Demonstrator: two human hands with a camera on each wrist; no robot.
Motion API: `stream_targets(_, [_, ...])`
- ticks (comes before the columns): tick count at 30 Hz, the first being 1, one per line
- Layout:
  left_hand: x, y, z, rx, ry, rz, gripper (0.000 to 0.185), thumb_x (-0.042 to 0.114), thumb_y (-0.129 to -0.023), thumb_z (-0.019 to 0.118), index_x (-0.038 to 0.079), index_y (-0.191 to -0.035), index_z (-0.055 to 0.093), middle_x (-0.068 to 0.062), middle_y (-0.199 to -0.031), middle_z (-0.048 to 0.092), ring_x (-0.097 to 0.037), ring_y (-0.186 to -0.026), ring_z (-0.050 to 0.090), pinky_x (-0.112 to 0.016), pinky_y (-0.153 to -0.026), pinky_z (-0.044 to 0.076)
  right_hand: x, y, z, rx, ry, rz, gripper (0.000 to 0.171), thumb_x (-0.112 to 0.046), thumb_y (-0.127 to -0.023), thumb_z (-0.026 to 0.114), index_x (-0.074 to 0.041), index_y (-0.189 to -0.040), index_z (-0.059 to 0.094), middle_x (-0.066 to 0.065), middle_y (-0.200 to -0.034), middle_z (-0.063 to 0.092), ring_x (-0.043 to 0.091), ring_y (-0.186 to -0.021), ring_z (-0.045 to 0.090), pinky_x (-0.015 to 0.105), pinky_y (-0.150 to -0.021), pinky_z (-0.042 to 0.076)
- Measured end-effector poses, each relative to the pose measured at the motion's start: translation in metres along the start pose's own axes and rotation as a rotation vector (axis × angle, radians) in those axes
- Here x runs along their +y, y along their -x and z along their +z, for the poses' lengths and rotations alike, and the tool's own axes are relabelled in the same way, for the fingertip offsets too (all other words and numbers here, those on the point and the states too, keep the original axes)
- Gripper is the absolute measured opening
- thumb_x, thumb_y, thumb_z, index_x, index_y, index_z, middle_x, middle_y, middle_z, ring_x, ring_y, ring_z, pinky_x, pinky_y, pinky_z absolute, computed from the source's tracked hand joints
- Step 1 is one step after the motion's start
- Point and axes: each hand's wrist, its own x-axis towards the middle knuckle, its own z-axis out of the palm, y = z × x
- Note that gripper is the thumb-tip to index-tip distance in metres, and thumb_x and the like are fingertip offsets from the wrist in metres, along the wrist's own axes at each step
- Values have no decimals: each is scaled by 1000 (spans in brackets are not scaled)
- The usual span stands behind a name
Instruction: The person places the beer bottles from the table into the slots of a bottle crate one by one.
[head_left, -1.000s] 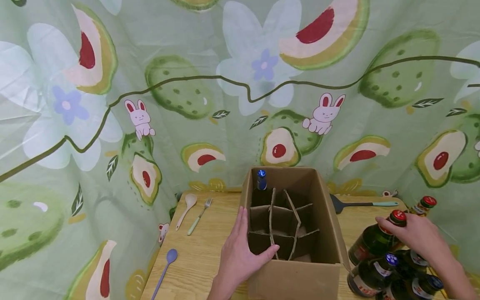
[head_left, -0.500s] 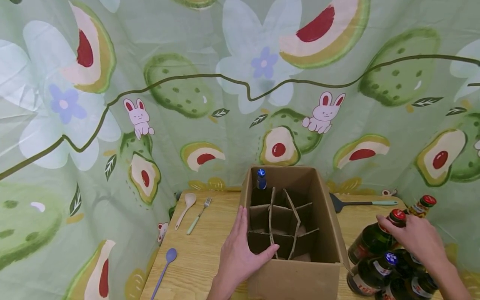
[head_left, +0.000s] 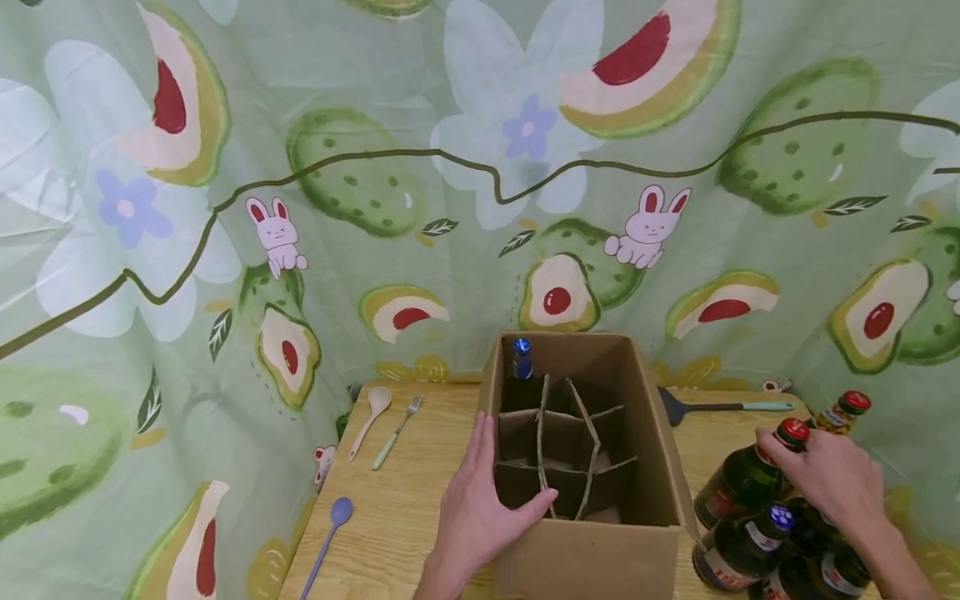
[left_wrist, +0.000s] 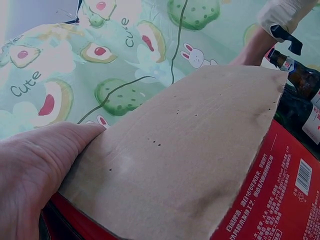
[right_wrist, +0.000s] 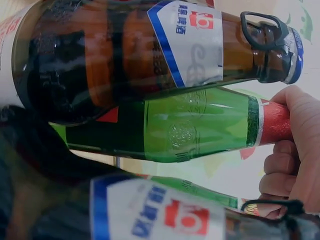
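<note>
My left hand (head_left: 483, 504) rests on the near left corner of a cardboard box (head_left: 588, 560), fingers straight along its outer side and thumb over the front rim. Cardboard dividers (head_left: 564, 429) split the box inside, and one blue-capped bottle (head_left: 522, 360) stands in its far left compartment. To the right of the box, my right hand (head_left: 832, 479) pinches a green beer bottle (head_left: 735, 482) by the neck, just below its red cap. The right wrist view shows thumb and fingers at the red foil (right_wrist: 275, 122). Brown blue-capped bottles (right_wrist: 195, 45) stand close around it.
Another red-capped bottle (head_left: 851, 408) stands behind the right hand. A spatula (head_left: 720, 408) lies beyond the box's right side. Left of the box lie a pale spoon (head_left: 375, 412), a fork (head_left: 401, 429) and a blue spoon (head_left: 333, 525). A patterned curtain (head_left: 420, 275) hangs behind the table.
The right forearm has swung slightly left, while its hand stays at the green bottle's neck. The left hand and the box have not visibly moved.
</note>
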Motion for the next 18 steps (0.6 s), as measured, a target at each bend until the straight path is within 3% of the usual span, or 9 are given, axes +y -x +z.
stream_targets(9, [0, 0, 0, -7, 11, 9, 122, 84, -78, 67, 20, -169, 17, 6, -175, 11, -35, -150, 40, -65, -105, 45, -3, -6, 0, 3, -36, 15, 71, -63, -102, 51, -17, -51, 33, -6, -46, 26, 15, -41, 28, 29, -43, 22])
stream_targets(14, [0, 0, 0, -1, 15, 16, 121, 79, -79, 71, 21, -169, 16, 3, -176, 14, -35, -149, 41, -65, -104, 46, -14, -7, -10, 142, -51, -17, 70, -56, -101, 55, -17, -48, 31, -6, -45, 23, 17, -38, 27, 30, -41, 21])
stream_targets(18, [0, 0, -1, -5, 14, 9, 122, 85, -78, 67, 22, -169, 16, 4, -176, 13, -35, -149, 41, -66, -104, 46, -29, -10, -28, 251, -48, -15, 71, -57, -99, 54, -17, -46, 30, -5, -45, 23, 19, -38, 27, 30, -41, 19])
